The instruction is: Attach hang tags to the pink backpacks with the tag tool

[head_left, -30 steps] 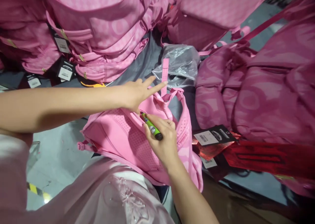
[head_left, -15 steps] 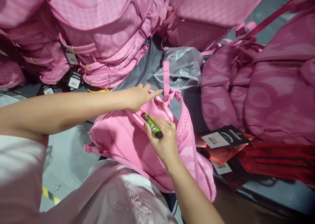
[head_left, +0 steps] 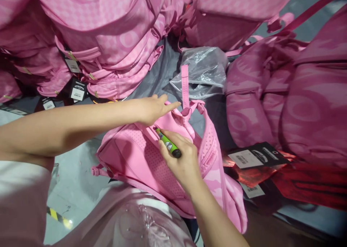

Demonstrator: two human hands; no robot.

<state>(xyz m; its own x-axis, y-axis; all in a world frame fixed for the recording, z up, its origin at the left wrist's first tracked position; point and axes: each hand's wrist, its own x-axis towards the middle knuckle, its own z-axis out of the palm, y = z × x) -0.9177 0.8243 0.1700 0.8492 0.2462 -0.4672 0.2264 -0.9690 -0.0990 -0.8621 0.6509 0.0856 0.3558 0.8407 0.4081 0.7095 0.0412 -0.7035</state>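
Observation:
A pink backpack (head_left: 141,156) lies back-side up on my lap, its perforated padding and shoulder straps facing me. My right hand (head_left: 180,160) is closed round a green tool (head_left: 168,144) with a black end, its tip pressed against the seam near the bag's top. My left hand (head_left: 154,107) reaches across and rests on the top of the backpack by the pink carry loop (head_left: 185,88), fingers stretched out, index pointing right.
Piles of pink backpacks (head_left: 108,33) rise at left and back, more darker pink ones (head_left: 292,102) at right. A crumpled clear plastic bag (head_left: 203,71) lies behind the loop. Black hang tags (head_left: 257,156) and red foil (head_left: 311,182) lie at right; grey floor (head_left: 70,182) shows lower left.
My left hand's fingers have lowered onto the bag's top and drawn closer together. The green tool stays at the same seam. The view has shifted slightly.

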